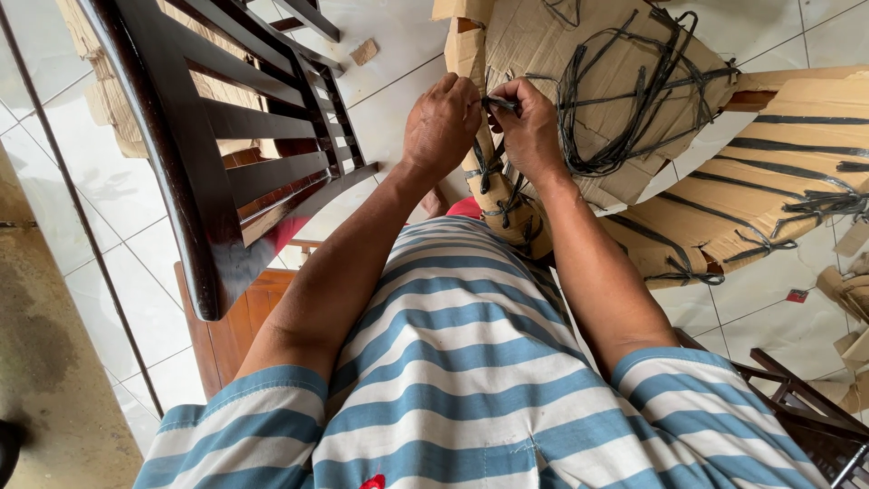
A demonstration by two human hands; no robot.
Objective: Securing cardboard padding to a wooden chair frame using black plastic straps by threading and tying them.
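Note:
My left hand [441,122] and my right hand [528,129] meet over a cardboard-wrapped furniture piece [507,217] bound with black plastic straps [493,167]. Both hands pinch the end of one black strap [501,103] between them, fingers closed on it. My striped blue and white shirt [471,380] fills the lower part of the view and hides what lies beneath my arms.
A dark wooden slatted chair back [217,154] stands close at the left. Flattened cardboard [597,54] with a tangle of loose black straps [634,91] lies ahead, and more strapped cardboard [778,190] at the right. White tiled floor [127,299]; another dark chair frame [806,407] sits bottom right.

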